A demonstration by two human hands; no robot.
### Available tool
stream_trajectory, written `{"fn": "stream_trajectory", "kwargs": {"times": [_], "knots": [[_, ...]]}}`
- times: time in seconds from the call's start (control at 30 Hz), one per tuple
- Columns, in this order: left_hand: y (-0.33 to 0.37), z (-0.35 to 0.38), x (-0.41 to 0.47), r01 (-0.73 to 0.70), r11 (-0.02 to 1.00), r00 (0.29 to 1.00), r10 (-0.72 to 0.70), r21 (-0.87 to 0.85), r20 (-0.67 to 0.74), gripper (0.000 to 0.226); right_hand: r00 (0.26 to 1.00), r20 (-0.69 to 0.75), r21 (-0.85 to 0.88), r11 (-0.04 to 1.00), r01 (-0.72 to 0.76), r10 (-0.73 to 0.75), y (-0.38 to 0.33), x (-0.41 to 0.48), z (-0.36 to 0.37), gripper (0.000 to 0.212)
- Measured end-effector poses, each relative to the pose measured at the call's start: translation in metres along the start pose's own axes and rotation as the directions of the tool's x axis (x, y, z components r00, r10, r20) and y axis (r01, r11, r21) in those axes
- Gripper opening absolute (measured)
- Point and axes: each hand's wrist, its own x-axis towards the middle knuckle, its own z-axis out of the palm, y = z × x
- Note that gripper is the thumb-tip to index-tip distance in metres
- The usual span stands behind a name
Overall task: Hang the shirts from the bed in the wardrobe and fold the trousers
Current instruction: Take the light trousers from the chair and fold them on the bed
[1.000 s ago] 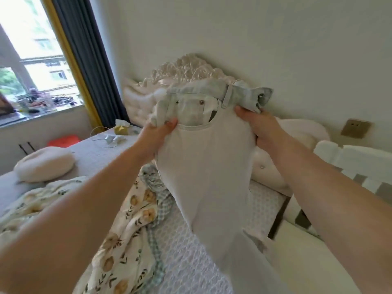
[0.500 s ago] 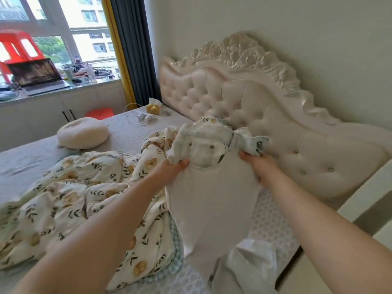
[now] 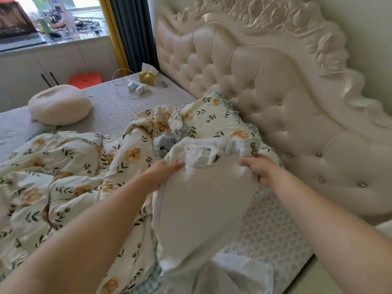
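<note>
White denim, basically: the trousers (image 3: 203, 209) are pale, with a small coin pocket and a couple of metal rivets showing just under the waistband. They're at the head end of the bed (image 3: 118, 107), close to its right edge. The waistband points toward the headboard (image 3: 275, 92), and the legs trail back toward the near edge, where the cloth bunches up.

The left hand (image 3: 163, 172) grasps the left side just below the waistband, with the thumb on top next to the pocket. The right hand (image 3: 258, 168) has its fingers curled into the fabric on the opposite side. The middle of the trousers puffs up between the two hands. I think the upper part is held slightly off the bed, but the blur makes that hard to call.

The waistband sits against a rumpled floral duvet (image 3: 70, 166), cream with yellow flowers, which covers the left part of the bed. A round cream cushion (image 3: 60, 105) lies toward the far left corner. A yellow tissue box (image 3: 147, 77) and two small white chargers (image 3: 135, 88) are at the far edge by the headboard. There's a laptop (image 3: 17, 28) on the window ledge, but its screen is too smeared to read.
</note>
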Motion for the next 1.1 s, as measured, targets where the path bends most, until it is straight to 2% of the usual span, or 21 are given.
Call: {"fn": "stream_trajectory", "kwargs": {"times": [0.07,0.1,0.17,0.23,0.3,0.37,0.5,0.6,0.73,0.83,0.97,1.0,1.1], "knots": [[0.038,0.006,0.039,-0.158,0.977,0.981,0.138,-0.147,-0.136,0.083,0.975,-0.126,0.149,0.969,0.198,-0.18,-0.049,0.042,-0.01,0.044],[0.052,0.009,0.058,-0.207,0.963,0.969,0.177,-0.171,-0.174,0.096,0.936,-0.23,0.134,0.944,0.302,-0.267,-0.066,0.062,-0.015,0.058],[0.052,0.02,0.092,-0.199,0.974,0.964,0.176,-0.104,-0.198,0.102,0.837,-0.367,-0.168,0.914,0.368,-0.405,-0.074,0.093,-0.021,0.081],[0.019,0.032,0.115,-0.106,0.994,0.978,0.1,-0.022,-0.182,0.099,0.823,-0.345,-0.462,0.845,0.27,-0.452,-0.042,0.116,-0.015,0.082],[-0.03,0.045,0.124,0.033,0.999,0.987,-0.036,-0.022,-0.155,0.095,0.876,-0.28,-0.573,0.8,0.176,-0.393,0.015,0.128,-0.001,0.065],[-0.077,0.056,0.121,0.168,0.986,0.98,-0.168,-0.012,-0.11,0.085,0.917,-0.268,-0.554,0.826,0.103,-0.294,0.073,0.127,0.015,0.044],[-0.159,0.07,0.115,0.244,0.967,0.97,-0.244,0.078,-0.007,0.055,0.958,-0.274,-0.432,0.901,-0.043,-0.085,0.167,0.118,0.043,0.016],[-0.213,0.078,0.109,0.328,0.936,0.945,-0.324,0.126,-0.053,0.059,0.972,-0.214,-0.378,0.91,-0.171,0.094,0.232,0.108,0.061,0.002],[-0.282,0.092,0.098,0.387,0.906,0.922,-0.375,0.173,-0.102,0.05,0.954,-0.057,-0.362,0.884,-0.296,0.296,0.31,0.091,0.091,0.016],[-0.321,0.106,0.086,0.408,0.907,0.912,-0.4,0.105,-0.091,0.045,0.935,0.001,-0.31,0.889,-0.336,0.354,0.35,0.079,0.115,0.011],[-0.354,0.125,0.07,0.427,0.904,0.901,-0.427,-0.012,-0.074,0.043,0.916,0.038,-0.136,0.91,-0.391,0.399,0.378,0.064,0.147,0.03],[-0.36,0.13,0.064,0.407,0.913,0.91,-0.404,0.016,-0.087,0.042,0.913,0.054,-0.109,0.912,-0.396,0.404,0.382,0.058,0.154,0.029],[-0.367,0.142,0.041,0.323,0.932,0.943,-0.302,0.166,-0.141,0.034,0.924,0.07,-0.216,0.91,-0.354,0.376,0.392,0.04,0.167,0.024]]}}
